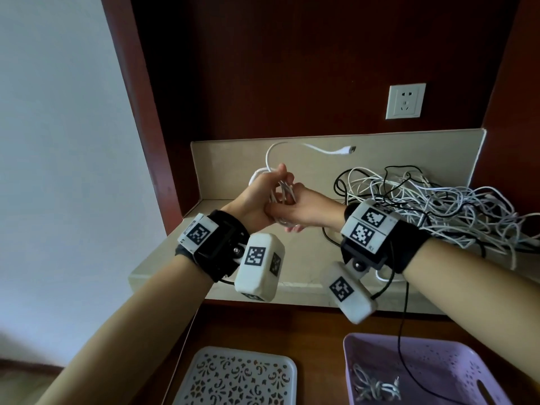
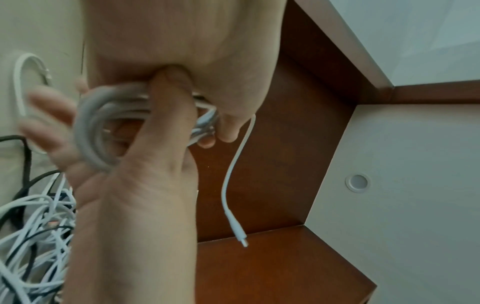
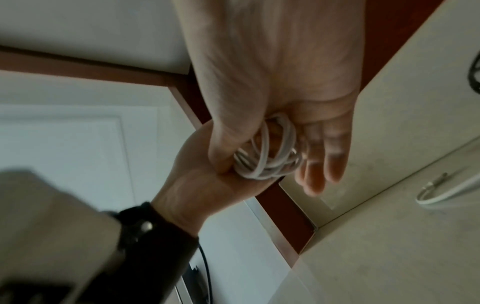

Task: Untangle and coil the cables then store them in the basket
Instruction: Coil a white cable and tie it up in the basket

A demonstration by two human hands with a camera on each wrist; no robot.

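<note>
Both hands meet above the beige counter [image 1: 157, 267]. My left hand [image 1: 257, 197] curls its fingers round a small coil of white cable [image 1: 282, 191]. My right hand [image 1: 304, 211] presses its thumb onto the same coil [image 2: 103, 123], with its other fingers [image 3: 324, 154] stretched out beside the loops [image 3: 267, 156]. The cable's loose end arcs up and to the right, ending in a plug [image 1: 350, 149] that hangs free in the air [image 2: 244, 242]. A big tangle of white and black cables [image 1: 438, 209] lies on the counter to the right. The purple basket [image 1: 444, 369] stands lower right and holds one coiled cable [image 1: 374, 387].
A white perforated tray [image 1: 239, 375] sits left of the basket on the wooden surface. A black cable [image 1: 404, 311] hangs off the counter edge towards the basket. A wall socket [image 1: 404, 101] is set in the dark wood back panel. A white wall closes the left side.
</note>
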